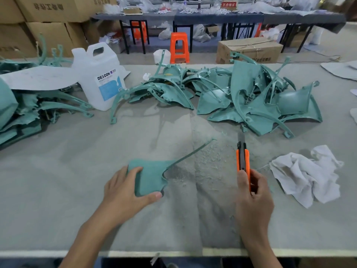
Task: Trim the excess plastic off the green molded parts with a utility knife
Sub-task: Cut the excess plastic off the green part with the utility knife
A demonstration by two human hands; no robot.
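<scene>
Left hand [125, 188] grips a green molded part [149, 176] at its near end, flat on the grey table [77, 190], thin tail pointing up-right. Right hand [253, 198] holds an orange utility knife [242, 159], blade out, just right of the part w/o touching it. Pile of green parts [241, 95] behind; white rag [307, 175] at right.

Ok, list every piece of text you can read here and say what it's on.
"DEXCON": white jug, on its label; the smaller print beneath is too small to read.
"不合格区": red sign at the back.
Stacked cardboard boxes at left and brown box on the floor: printing too blurred to read.
</scene>
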